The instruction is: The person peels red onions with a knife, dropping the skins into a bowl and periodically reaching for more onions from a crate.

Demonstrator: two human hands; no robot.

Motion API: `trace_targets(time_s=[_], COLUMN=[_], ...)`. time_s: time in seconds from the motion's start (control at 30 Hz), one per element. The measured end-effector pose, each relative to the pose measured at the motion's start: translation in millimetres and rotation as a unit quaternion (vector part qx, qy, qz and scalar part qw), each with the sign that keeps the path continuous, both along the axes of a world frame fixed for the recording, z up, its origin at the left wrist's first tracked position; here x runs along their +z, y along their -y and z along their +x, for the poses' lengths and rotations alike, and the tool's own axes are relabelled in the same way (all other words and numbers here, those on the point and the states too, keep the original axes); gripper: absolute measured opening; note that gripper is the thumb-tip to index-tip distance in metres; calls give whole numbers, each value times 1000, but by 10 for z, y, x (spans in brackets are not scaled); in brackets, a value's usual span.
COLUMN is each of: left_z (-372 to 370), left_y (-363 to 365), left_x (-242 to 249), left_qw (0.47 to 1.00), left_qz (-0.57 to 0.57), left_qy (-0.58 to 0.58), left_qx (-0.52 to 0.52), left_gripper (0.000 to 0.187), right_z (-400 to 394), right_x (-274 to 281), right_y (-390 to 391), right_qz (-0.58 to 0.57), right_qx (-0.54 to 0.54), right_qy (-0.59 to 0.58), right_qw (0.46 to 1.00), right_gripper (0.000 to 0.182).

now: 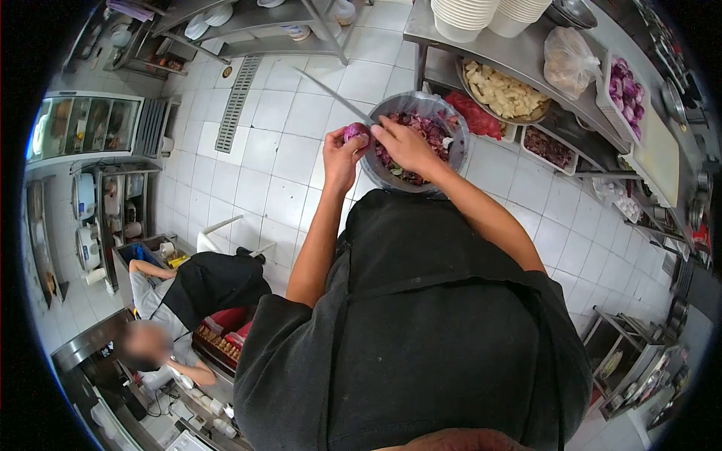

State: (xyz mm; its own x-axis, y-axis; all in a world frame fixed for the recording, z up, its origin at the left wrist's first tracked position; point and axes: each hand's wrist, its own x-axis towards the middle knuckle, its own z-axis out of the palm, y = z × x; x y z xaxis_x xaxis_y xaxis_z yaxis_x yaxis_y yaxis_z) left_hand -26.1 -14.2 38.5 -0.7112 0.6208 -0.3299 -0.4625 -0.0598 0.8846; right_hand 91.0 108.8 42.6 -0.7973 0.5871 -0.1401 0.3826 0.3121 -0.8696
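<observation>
A red onion (355, 134) is pinched in the fingers of my left hand (343, 154), over the left rim of a large bin. My right hand (404, 143) grips a long-bladed knife (331, 92), its blade pointing up and to the left across the floor. The handle is hidden inside that hand. Below both hands stands the grey, lined bin (460, 154), filled with purple onion skins (429, 134) and scraps.
On the right, a steel table (511, 49) carries white tubs (460, 21), a bagged item (571, 62) and a basket of red onions (626, 94). A bowl of pale chunks (502, 90) sits lower. A co-worker in a black apron (214, 289) is at lower left.
</observation>
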Motion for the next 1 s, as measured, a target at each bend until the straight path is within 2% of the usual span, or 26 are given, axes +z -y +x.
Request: trace_targets(time_s=[0.13, 0.17, 0.27, 0.37, 0.57, 0.87, 1.0], left_z=[7, 12, 18, -1, 47, 66, 55], left_y=[-70, -85, -118, -119, -120, -88, -77], left_x=[-38, -35, -32, -31, -1, -28, -51], left_qw=[1000, 999, 998, 999, 998, 996, 997], left_qz=[8, 8, 50, 31, 31, 28, 18], left_qy=[-12, -21, -23, -42, -49, -77, -70], left_qx=[20, 26, 16, -3, 21, 17, 15], left_gripper=[35, 33, 28, 25, 25, 30, 33], right_z=[51, 71, 62, 65, 83, 112, 109], right_x=[394, 555, 495, 483, 528, 611, 553], right_y=[116, 109, 120, 137, 155, 182, 168], right_qz=[29, 2, 14, 27, 35, 46, 40], right_qx=[45, 69, 71, 62, 70, 59, 37], right_qy=[-14, 3, -13, -29, -19, -1, -37], right_qw=[998, 998, 997, 997, 997, 997, 998], right_gripper=[68, 66, 66, 66, 64, 57, 51])
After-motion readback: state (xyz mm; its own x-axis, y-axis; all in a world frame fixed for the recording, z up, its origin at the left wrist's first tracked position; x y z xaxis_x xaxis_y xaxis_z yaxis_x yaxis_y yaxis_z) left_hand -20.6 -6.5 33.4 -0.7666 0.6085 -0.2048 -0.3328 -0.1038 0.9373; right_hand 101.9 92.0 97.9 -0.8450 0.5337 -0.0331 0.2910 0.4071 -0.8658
